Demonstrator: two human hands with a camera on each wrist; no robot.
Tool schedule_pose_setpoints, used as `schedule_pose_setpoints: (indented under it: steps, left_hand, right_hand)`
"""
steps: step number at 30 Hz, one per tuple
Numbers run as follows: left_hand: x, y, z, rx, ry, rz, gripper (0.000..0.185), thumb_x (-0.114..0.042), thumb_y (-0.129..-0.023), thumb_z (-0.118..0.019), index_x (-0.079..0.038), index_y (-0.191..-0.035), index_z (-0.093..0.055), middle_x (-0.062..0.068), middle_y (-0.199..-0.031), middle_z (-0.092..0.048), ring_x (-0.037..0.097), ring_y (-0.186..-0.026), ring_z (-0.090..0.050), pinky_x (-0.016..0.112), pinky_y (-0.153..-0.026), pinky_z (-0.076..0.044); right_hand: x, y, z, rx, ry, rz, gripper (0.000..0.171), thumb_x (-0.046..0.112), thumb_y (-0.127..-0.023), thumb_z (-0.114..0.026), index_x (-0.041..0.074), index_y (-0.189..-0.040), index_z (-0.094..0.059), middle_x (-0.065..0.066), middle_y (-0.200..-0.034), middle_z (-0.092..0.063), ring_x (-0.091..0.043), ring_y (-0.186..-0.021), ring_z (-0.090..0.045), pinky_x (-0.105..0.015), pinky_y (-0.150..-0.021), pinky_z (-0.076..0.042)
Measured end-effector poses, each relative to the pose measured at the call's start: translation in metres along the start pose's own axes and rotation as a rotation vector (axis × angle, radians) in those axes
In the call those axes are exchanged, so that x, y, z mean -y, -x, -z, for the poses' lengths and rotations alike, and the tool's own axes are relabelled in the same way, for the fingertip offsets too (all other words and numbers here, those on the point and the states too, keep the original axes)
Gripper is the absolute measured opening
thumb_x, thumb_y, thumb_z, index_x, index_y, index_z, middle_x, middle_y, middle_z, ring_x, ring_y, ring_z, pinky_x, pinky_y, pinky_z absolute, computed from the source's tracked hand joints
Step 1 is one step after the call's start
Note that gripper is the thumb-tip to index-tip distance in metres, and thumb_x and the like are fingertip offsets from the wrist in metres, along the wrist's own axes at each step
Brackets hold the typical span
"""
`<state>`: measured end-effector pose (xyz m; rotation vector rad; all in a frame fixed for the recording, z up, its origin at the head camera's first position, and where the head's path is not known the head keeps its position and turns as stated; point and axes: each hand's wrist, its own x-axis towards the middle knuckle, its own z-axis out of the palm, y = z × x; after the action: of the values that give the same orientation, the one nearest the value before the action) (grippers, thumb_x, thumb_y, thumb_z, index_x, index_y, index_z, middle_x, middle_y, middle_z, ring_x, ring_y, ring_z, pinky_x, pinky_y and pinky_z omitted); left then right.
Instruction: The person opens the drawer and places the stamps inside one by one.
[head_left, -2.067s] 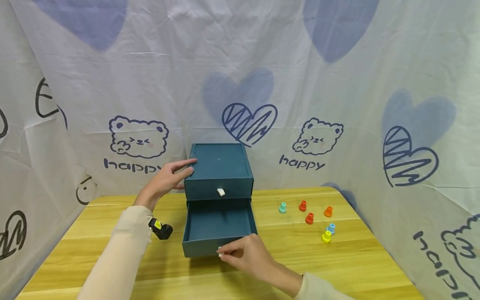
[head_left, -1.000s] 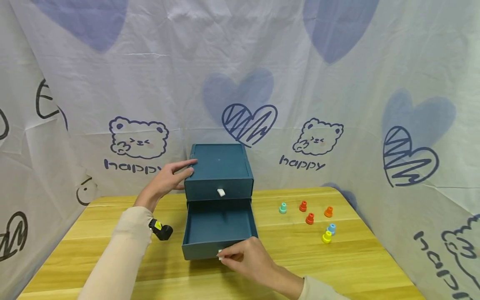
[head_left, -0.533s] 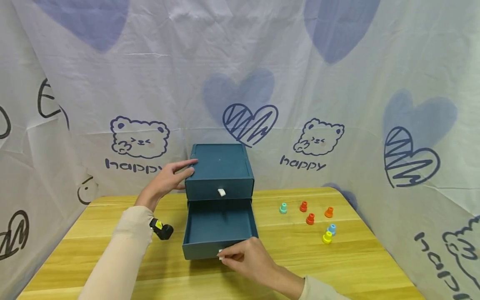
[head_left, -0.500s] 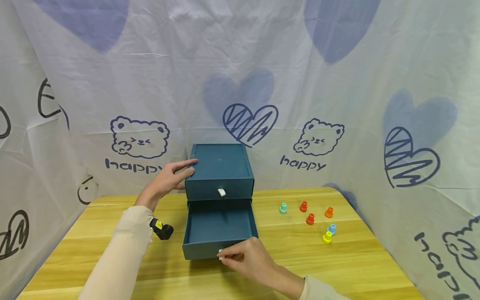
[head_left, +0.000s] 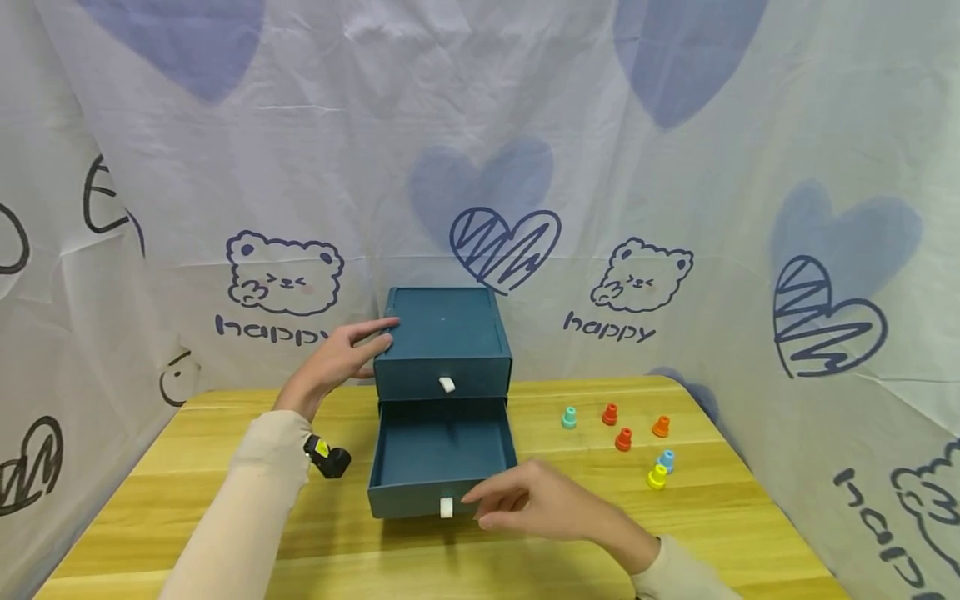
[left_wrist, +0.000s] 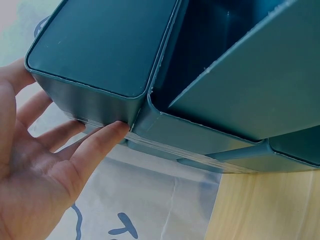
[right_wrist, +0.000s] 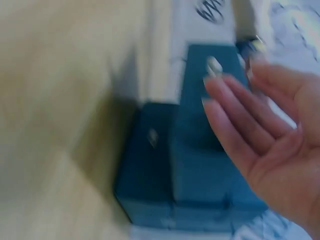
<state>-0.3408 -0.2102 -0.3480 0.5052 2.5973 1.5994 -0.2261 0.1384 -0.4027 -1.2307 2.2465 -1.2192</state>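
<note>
A dark teal two-drawer cabinet (head_left: 446, 321) stands at the middle of the table. Its lower drawer (head_left: 442, 454) is pulled far out, and nothing lies on the drawer floor. My left hand (head_left: 333, 362) rests against the cabinet's left side, fingertips at the top edge; the left wrist view shows its fingers spread along that wall (left_wrist: 85, 97). Just right of the lower drawer's white knob (head_left: 447, 507) hovers my right hand (head_left: 543, 504), fingers relaxed and holding nothing. In the blurred right wrist view, its fingertips are near the white knob (right_wrist: 214, 65).
On the wooden table (head_left: 600, 550), several small cone-shaped pegs stand to the right: teal (head_left: 569, 417), red (head_left: 623, 439), orange (head_left: 661, 426), blue (head_left: 666, 461) and yellow (head_left: 657, 477). A black wrist camera (head_left: 327, 457) sits below the left wrist. A printed cloth (head_left: 360, 150) hangs behind.
My right hand has let go of the lower drawer's knob and moved slightly right. Earlier the drawer came out a touch further; the left hand stays at the cabinet.
</note>
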Motion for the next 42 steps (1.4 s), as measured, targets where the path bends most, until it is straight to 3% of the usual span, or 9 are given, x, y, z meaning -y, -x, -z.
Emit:
schedule_pose_setpoints:
  steps: [4, 7, 11, 14, 18, 26, 33, 42]
  left_hand:
    - [-0.001, 0.000, 0.000, 0.001, 0.006, 0.001, 0.057, -0.040, -0.108, -0.053, -0.017, -0.159, -0.042, 0.019, -0.171, -0.022, 0.048, -0.152, -0.033, 0.064, -0.110, -0.047]
    - [-0.001, 0.000, 0.002, -0.002, 0.005, -0.004, 0.057, -0.039, -0.108, -0.053, -0.017, -0.159, -0.042, 0.019, -0.171, -0.022, 0.047, -0.152, -0.033, 0.064, -0.110, -0.047]
    - [-0.001, -0.002, 0.004, -0.005, 0.003, -0.011, 0.056, -0.039, -0.108, -0.053, -0.017, -0.159, -0.042, 0.019, -0.171, -0.023, 0.046, -0.152, -0.033, 0.064, -0.110, -0.047]
    - [-0.002, -0.003, 0.004, -0.003, 0.005, -0.006, 0.056, -0.039, -0.108, -0.053, -0.018, -0.159, -0.042, 0.018, -0.172, -0.022, 0.046, -0.153, -0.032, 0.064, -0.110, -0.046]
    - [-0.003, -0.004, 0.004, 0.003, 0.008, -0.006, 0.057, -0.039, -0.108, -0.052, -0.018, -0.160, -0.041, 0.018, -0.172, -0.021, 0.046, -0.154, -0.031, 0.065, -0.112, -0.045]
    - [-0.003, -0.005, 0.003, -0.001, 0.013, 0.005, 0.057, -0.042, -0.108, -0.052, -0.019, -0.159, -0.042, 0.016, -0.172, -0.021, 0.044, -0.154, -0.031, 0.064, -0.113, -0.044]
    - [-0.003, -0.004, 0.002, 0.004, 0.013, 0.006, 0.058, -0.042, -0.108, -0.053, -0.019, -0.160, -0.041, 0.017, -0.172, -0.021, 0.044, -0.155, -0.030, 0.065, -0.114, -0.043]
    - [0.000, -0.002, 0.000, 0.008, 0.017, 0.004, 0.056, -0.038, -0.108, -0.052, -0.018, -0.160, -0.041, 0.018, -0.172, -0.021, 0.045, -0.154, -0.031, 0.065, -0.113, -0.044]
  right_hand:
    - [-0.004, 0.014, 0.034, -0.010, -0.094, 0.041, 0.025, 0.012, -0.099, -0.069, -0.004, -0.119, -0.073, -0.023, -0.099, -0.078, -0.026, -0.078, -0.078, -0.036, -0.073, -0.066]
    - [-0.009, 0.023, 0.056, -0.086, -0.106, 0.017, 0.022, 0.009, -0.100, -0.068, -0.004, -0.116, -0.073, -0.025, -0.098, -0.077, -0.026, -0.076, -0.077, -0.042, -0.071, -0.066]
    - [-0.022, 0.029, 0.077, -0.237, 0.052, -0.080, 0.018, 0.017, -0.099, -0.071, 0.008, -0.113, -0.077, -0.014, -0.101, -0.079, -0.011, -0.081, -0.075, -0.032, -0.074, -0.065]
    - [-0.038, 0.030, 0.087, -0.333, 0.179, -0.143, 0.017, 0.021, -0.098, -0.072, 0.014, -0.112, -0.078, -0.009, -0.106, -0.078, -0.010, -0.086, -0.073, -0.025, -0.077, -0.062]
    - [-0.061, 0.032, 0.095, -0.421, 0.269, -0.206, 0.018, 0.021, -0.097, -0.073, 0.013, -0.112, -0.078, -0.009, -0.113, -0.078, -0.017, -0.095, -0.073, -0.026, -0.081, -0.061]
    - [-0.102, 0.028, 0.106, -0.534, 0.329, -0.316, 0.025, 0.015, -0.096, -0.073, 0.005, -0.120, -0.075, -0.019, -0.124, -0.074, -0.036, -0.108, -0.073, -0.049, -0.090, -0.062]
    - [-0.126, 0.024, 0.109, -0.558, 0.404, -0.360, 0.029, 0.011, -0.094, -0.074, 0.001, -0.121, -0.073, -0.021, -0.127, -0.072, -0.045, -0.117, -0.067, -0.054, -0.094, -0.060]
    - [-0.147, 0.018, 0.110, -0.571, 0.381, -0.414, 0.029, 0.008, -0.095, -0.072, -0.002, -0.122, -0.072, -0.024, -0.126, -0.071, -0.046, -0.115, -0.067, -0.054, -0.097, -0.059]
